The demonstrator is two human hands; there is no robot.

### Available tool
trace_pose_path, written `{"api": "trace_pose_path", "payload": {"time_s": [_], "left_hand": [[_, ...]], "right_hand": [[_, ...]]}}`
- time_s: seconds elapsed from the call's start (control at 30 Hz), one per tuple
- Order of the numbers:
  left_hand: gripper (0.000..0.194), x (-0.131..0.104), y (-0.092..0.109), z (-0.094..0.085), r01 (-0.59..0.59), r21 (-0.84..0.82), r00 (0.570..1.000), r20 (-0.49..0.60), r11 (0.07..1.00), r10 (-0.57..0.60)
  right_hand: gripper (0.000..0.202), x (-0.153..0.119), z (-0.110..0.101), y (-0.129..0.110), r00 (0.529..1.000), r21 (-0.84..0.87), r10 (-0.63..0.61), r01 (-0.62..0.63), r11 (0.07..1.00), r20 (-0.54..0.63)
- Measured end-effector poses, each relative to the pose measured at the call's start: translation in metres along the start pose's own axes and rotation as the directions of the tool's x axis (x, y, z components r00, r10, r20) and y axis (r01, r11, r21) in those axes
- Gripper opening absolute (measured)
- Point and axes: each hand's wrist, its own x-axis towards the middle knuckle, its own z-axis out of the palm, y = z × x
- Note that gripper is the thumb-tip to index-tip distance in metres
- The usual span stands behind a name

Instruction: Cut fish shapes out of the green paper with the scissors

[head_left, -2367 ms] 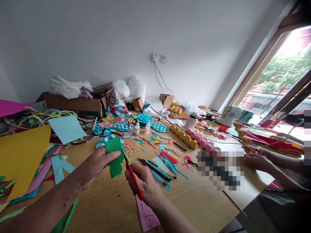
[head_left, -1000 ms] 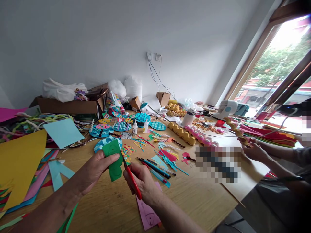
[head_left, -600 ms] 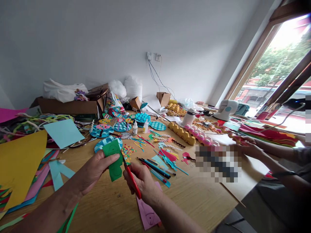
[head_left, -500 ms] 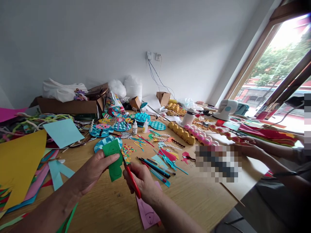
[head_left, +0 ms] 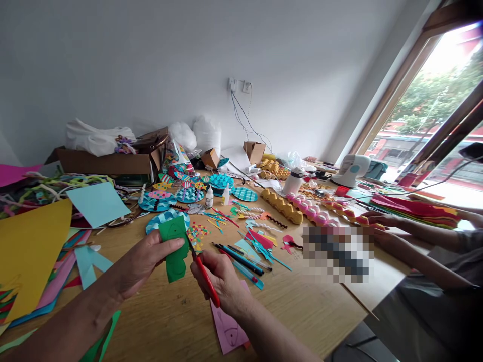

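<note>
Left hand (head_left: 141,264): thumb and fingers clamped on the green paper (head_left: 174,247), held upright above the table (head_left: 302,311), just at 12 o'clock from the hand.

Right hand (head_left: 222,284): fingers closed through the handles of the red scissors (head_left: 204,274). Blades point to 11 o'clock and meet the right edge of the green paper; whether the blades are apart cannot be told.

Pink paper (head_left: 228,329) lies flat at 6 o'clock from the right hand, partly under the wrist. Pens (head_left: 241,261) lie at 2 o'clock from that hand, near it. Yellow sheet (head_left: 30,251) lies at 9 o'clock from the left hand, well apart. 2 glue bottles (head_left: 209,197) stand at 12 o'clock, beyond the green paper. A co-worker's hands (head_left: 377,223) rest at 3 o'clock, well apart.
</note>
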Motion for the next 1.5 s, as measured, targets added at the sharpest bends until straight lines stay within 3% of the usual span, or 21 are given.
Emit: {"api": "trace_pose_path", "payload": {"time_s": [0.37,0.77,1.2,1.5], "left_hand": [[0.034,0.000,0.000,-0.001,0.000,0.000,0.999,-0.048,1.000,0.000],[0.032,0.001,0.006,-0.007,-0.004,0.049,1.000,0.005,0.999,0.003],[0.036,-0.002,0.010,-0.010,0.032,0.140,0.999,0.015,0.990,-0.035],[0.039,-0.001,0.011,-0.011,0.033,0.107,0.999,0.020,0.994,-0.035]], "right_hand": [[0.033,0.000,-0.001,0.001,0.999,-0.064,-0.032,0.032,0.997,0.008],[0.026,0.002,-0.001,0.006,0.999,-0.075,-0.047,0.048,0.996,0.013],[0.025,0.000,-0.004,0.001,0.995,-0.126,-0.085,0.092,0.988,0.059],[0.027,0.002,-0.004,0.004,0.995,-0.148,-0.091,0.095,0.984,0.035]]}}
